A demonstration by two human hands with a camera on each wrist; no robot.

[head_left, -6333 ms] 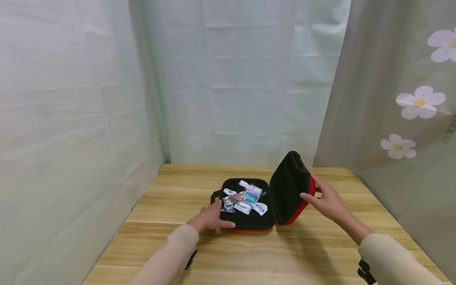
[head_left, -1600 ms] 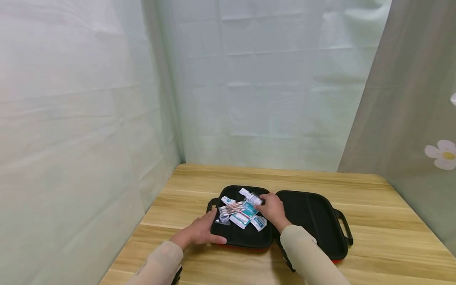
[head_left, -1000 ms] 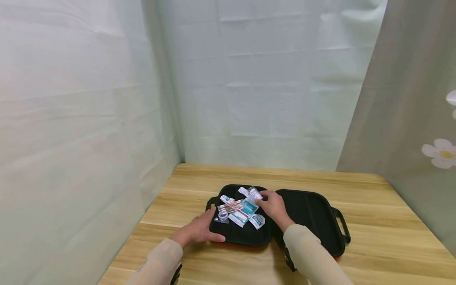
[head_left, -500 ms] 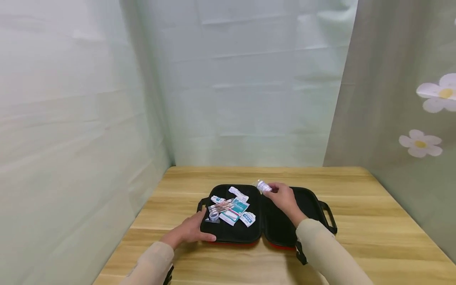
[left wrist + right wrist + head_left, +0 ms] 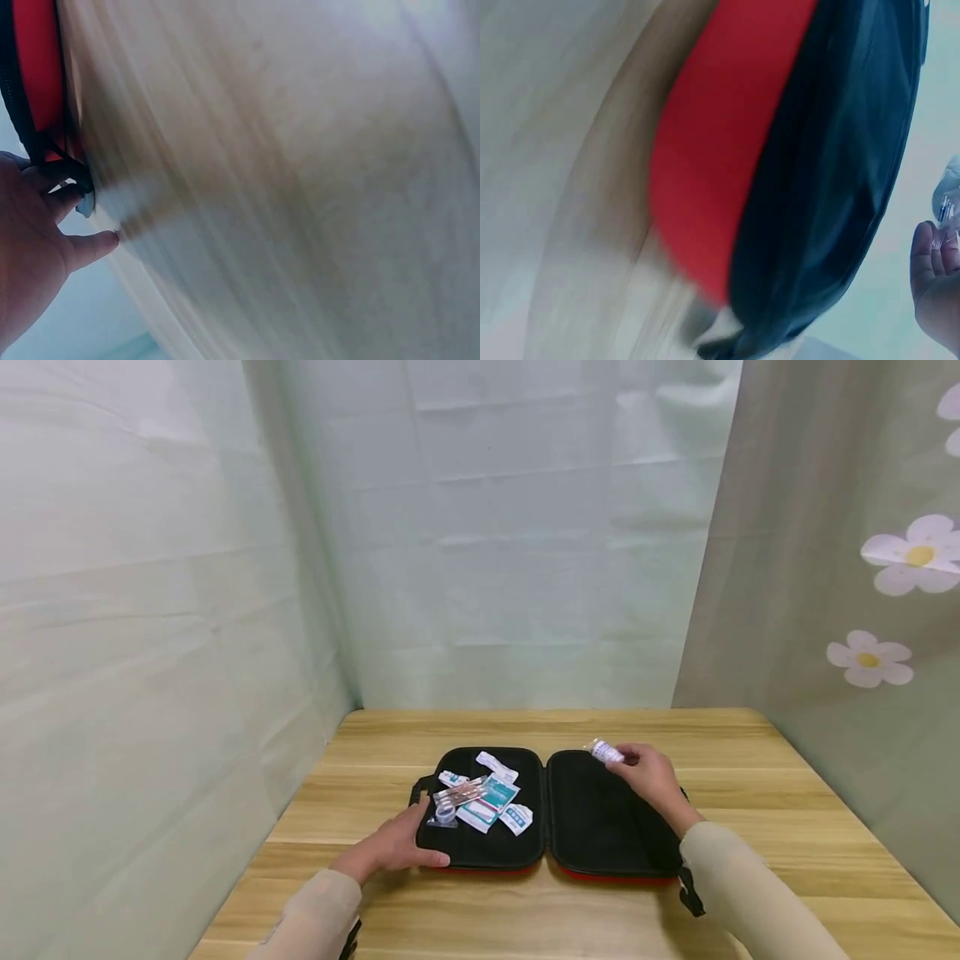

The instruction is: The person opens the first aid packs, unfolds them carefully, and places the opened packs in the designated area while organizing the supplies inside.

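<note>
A black-lined, red-sided zip case [image 5: 491, 856] lies unfolded on the table. My right hand [image 5: 651, 774] pinches a small white bandage roll in clear wrapping [image 5: 607, 752] above the back of the case's right half [image 5: 596, 831]. In the right wrist view, the wrapped roll [image 5: 949, 201] shows at the fingertips, partly cut off. My left hand [image 5: 396, 843] rests against the left half's near-left corner, thumb straight along the front edge. Inside that half are a cotton swab pack [image 5: 460, 792], teal-and-white packets [image 5: 498, 792], a bagged tape roll [image 5: 446, 812] and white packets [image 5: 517, 819].
The case stands on a wood-grain table [image 5: 495, 918]. Pale cloth hangs behind [image 5: 517, 568] and on the left [image 5: 135, 652]. A grey curtain with flowers [image 5: 787, 568] closes off the right side. A black handle [image 5: 422, 788] juts from the case's left side.
Earlier, the right hand laid the case's right half open. It then lifted the bandage roll from the left half and carried it rightward. The left hand has stayed at the case's corner.
</note>
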